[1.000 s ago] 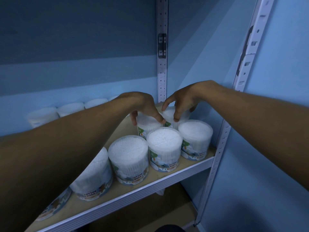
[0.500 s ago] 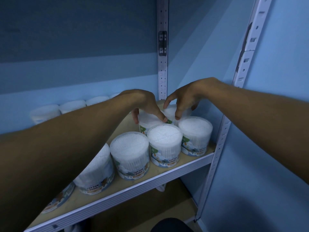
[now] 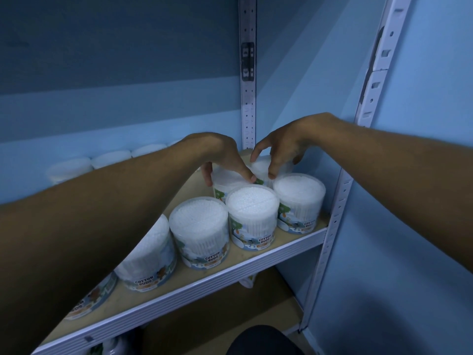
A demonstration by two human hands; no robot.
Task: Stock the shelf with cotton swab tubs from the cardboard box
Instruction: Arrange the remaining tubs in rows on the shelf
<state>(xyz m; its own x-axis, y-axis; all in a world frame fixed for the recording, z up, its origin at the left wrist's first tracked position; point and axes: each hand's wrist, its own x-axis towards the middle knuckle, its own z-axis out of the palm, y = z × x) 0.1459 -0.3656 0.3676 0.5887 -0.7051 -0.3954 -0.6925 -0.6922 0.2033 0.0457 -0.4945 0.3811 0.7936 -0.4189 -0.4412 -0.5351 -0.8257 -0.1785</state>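
Clear plastic, packed with white cotton swabs, makes up the two tubs being handled in the second row of the shelf [image 3: 204,283]: the left hand [image 3: 222,157] grips the left rear tub [image 3: 226,181] from above, its fingers [image 3: 245,174] curled over the lid with the thumb down the tub's far left side, and the right hand [image 3: 284,147] pinches the right rear tub [image 3: 263,166] just beside it, thumb and fingers bent down onto its rim, the index finger raised a little. The two tubs touch or nearly touch each other near the shelf's right back corner. In front of them stands a front row of tubs [image 3: 252,216] with "COTTON BUDS" labels, set side by side along the shelf's white front edge, the leftmost ones partly hidden by the left forearm. Further white tub lids [image 3: 111,157] line the back wall on the left. A perforated white upright [image 3: 247,98] rises behind the hands, another upright [image 3: 332,226] at the right front. No cardboard box shows.
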